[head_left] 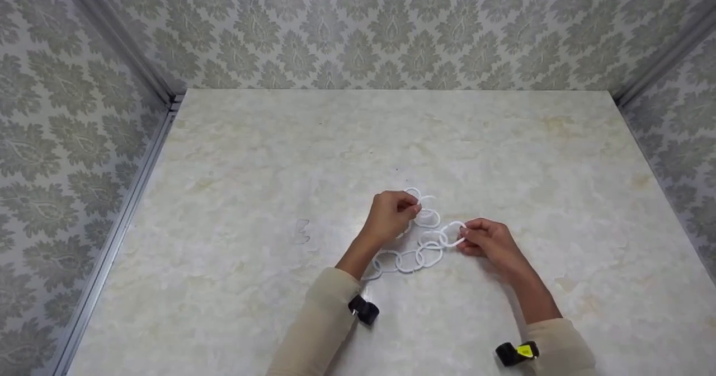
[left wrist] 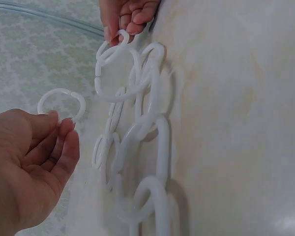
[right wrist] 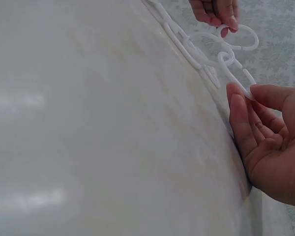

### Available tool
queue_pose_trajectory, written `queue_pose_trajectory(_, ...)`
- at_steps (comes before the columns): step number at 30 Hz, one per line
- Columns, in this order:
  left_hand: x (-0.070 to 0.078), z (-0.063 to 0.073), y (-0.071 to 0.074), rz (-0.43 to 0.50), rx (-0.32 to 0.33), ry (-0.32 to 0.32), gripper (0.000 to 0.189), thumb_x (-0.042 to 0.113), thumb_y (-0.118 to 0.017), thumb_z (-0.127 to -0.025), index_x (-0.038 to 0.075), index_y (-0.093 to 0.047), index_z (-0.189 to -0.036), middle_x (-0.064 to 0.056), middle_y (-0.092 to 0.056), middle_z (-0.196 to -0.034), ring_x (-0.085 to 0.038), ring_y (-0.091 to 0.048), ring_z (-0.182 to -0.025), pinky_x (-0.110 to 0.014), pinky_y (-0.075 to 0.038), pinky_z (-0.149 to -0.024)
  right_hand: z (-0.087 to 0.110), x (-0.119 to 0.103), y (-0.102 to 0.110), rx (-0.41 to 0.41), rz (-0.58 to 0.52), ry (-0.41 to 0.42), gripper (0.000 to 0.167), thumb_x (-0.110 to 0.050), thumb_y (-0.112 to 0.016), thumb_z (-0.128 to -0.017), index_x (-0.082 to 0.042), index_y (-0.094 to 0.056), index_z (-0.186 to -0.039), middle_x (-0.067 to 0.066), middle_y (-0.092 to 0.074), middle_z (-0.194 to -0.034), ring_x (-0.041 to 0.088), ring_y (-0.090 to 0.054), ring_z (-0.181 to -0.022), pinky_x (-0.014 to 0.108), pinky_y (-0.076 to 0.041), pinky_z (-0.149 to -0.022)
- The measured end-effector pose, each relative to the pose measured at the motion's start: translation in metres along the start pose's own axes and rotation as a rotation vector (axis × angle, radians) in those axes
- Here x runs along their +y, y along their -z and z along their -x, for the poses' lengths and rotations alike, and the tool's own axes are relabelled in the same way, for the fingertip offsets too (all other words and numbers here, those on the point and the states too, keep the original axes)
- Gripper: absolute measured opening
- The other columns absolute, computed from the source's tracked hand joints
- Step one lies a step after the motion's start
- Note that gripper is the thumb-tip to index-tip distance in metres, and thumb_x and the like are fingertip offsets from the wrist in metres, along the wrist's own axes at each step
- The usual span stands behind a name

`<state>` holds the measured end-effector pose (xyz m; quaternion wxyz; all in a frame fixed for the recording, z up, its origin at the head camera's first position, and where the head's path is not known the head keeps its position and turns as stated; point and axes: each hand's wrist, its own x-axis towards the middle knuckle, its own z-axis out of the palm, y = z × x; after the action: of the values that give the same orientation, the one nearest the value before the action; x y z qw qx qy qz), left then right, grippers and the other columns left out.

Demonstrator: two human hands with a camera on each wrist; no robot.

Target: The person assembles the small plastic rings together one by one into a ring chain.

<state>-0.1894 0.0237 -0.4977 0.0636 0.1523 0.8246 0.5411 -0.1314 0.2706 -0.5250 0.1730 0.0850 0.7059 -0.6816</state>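
Note:
My left hand pinches a single white plastic ring between thumb and fingertips, held above the table. A small break shows in that ring's outline in the left wrist view. To its right, the thumb and fingers of my right hand pinch the end link of a white plastic chain. The chain of oval links runs from there along the table, passing below my left wrist. Several links lie between the two hands. The held ring and the end link look apart, and part of the chain is hidden behind my left forearm.
The pale marbled table spreads around the hands. Patterned walls stand at the back and both sides, with a metal rail along the left edge. A small translucent scrap lies left of the hands.

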Motion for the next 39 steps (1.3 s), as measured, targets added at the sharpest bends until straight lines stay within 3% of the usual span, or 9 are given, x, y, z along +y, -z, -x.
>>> queue_pose_trajectory(8,0.0,0.0,-0.012,-0.085,-0.075,-0.062,0.009,0.003,-0.068,-0.094,-0.001,-0.076,-0.096,-0.014,-0.077,-0.09,-0.005,-0.056,-0.074,-0.016,-0.048,-0.07,-0.002,0.0,0.0,0.019,0.034,-0.017,0.011,-0.01,-0.061,-0.101,-0.002,-0.064,-0.108,-0.008,-0.074,-0.083,0.002,-0.07,-0.072,0.017,-0.059,-0.07)
queue_pose_trajectory(21,-0.001,0.0,-0.019,-0.164,-0.125,-0.165,0.009,0.002,-0.068,-0.093,0.0,-0.076,-0.092,-0.013,-0.075,-0.083,-0.004,-0.049,-0.068,-0.014,-0.04,-0.064,-0.002,0.003,0.001,0.026,0.039,0.021,0.022,-0.008,-0.059,-0.101,0.007,-0.063,-0.118,-0.01,-0.074,-0.081,0.001,-0.069,-0.071,0.017,-0.058,-0.069)
queue_pose_trajectory(30,0.001,0.0,-0.02,-0.182,-0.14,-0.176,0.009,0.001,-0.068,-0.093,0.001,-0.077,-0.091,-0.01,-0.075,-0.082,-0.005,-0.048,-0.068,-0.014,-0.039,-0.064,-0.002,0.003,0.002,0.03,0.031,0.022,0.024,-0.01,-0.061,-0.101,0.007,-0.063,-0.117,-0.009,-0.074,-0.08,0.001,-0.069,-0.071,0.017,-0.058,-0.068)
queue_pose_trajectory(39,0.002,0.001,-0.026,-0.206,-0.188,-0.146,0.01,0.0,-0.067,-0.093,0.0,-0.077,-0.091,-0.011,-0.075,-0.083,-0.005,-0.05,-0.07,-0.013,-0.038,-0.064,-0.001,0.001,0.0,0.05,0.02,0.009,0.023,-0.008,-0.062,-0.1,0.006,-0.064,-0.118,-0.008,-0.073,-0.08,0.002,-0.069,-0.069,0.017,-0.058,-0.068)
